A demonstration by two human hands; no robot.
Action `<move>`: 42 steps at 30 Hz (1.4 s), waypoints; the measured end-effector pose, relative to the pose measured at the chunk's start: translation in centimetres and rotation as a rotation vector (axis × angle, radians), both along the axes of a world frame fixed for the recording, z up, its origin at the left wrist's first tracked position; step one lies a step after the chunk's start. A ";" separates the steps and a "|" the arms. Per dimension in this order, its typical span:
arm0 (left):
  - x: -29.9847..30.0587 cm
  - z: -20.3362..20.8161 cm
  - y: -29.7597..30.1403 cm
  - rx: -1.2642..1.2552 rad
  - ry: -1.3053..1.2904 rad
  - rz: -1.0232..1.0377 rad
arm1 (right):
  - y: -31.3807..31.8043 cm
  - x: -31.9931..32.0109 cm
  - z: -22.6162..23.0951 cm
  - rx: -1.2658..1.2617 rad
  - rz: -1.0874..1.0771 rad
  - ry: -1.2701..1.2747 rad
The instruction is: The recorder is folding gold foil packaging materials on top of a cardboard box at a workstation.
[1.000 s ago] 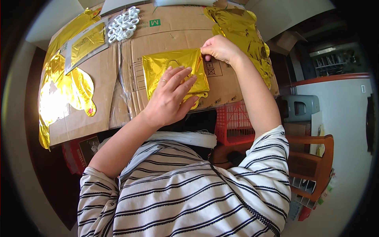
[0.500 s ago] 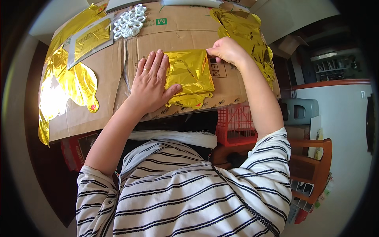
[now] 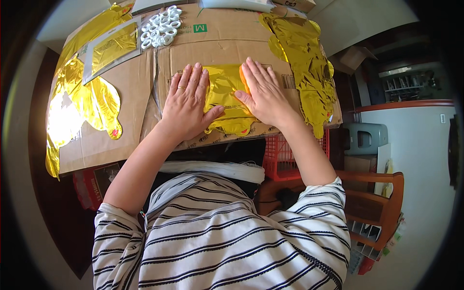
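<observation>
A folded gold foil balloon [image 3: 224, 89] lies on the cardboard-covered table in front of me. My left hand [image 3: 188, 101] rests flat on its left side, fingers stretched out and a ring on one of them. My right hand [image 3: 263, 94] presses flat on its right side, fingers extended, palm down. Part of the foil under both palms is hidden. A small rounded piece of the foil sticks out at the near edge.
Gold foil balloons [image 3: 104, 101] lie at the left and others [image 3: 311, 72] at the right. A clear packet with gold foil [image 3: 113, 46] and a bunch of white rings [image 3: 162, 26] sit at the far left. A red plastic crate [image 3: 285, 159] and wooden chair [image 3: 394, 208] stand below.
My right hand has let go of the foil's far right corner and come down flat on its right side. The left hand stays about where it was.
</observation>
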State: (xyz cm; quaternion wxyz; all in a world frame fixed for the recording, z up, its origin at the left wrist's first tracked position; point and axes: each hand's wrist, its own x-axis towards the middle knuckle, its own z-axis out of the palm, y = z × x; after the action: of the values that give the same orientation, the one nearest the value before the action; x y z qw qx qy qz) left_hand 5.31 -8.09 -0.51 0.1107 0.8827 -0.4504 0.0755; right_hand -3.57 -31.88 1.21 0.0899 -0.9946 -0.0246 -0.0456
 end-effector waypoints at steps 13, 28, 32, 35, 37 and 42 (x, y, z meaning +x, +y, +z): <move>-0.1 0.6 0.0 0.030 0.023 0.008 | -1.6 -0.5 -0.1 -0.045 -0.063 0.037; -0.1 0.6 -0.1 0.040 0.018 0.015 | 2.0 -1.2 0.7 0.030 0.018 -0.085; -0.1 0.7 -0.1 0.028 0.026 0.010 | 1.9 -0.8 -1.4 0.033 0.027 -0.068; -0.1 0.3 0.2 -0.002 0.019 0.006 | 2.0 -0.8 -1.2 -0.002 0.030 -0.055; 0.1 0.2 0.4 -0.049 0.030 -0.010 | 1.9 -0.9 -1.2 -0.025 0.030 -0.056; 1.4 1.4 1.8 -0.094 0.112 -0.078 | 1.9 -1.2 -0.9 -0.058 0.016 -0.046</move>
State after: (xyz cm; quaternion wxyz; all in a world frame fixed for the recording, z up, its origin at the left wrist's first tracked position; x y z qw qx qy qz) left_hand 6.70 -6.25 0.84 0.1799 0.8612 -0.4735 0.0430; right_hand -4.74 -30.01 0.29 0.0605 -0.9953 -0.0360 -0.0669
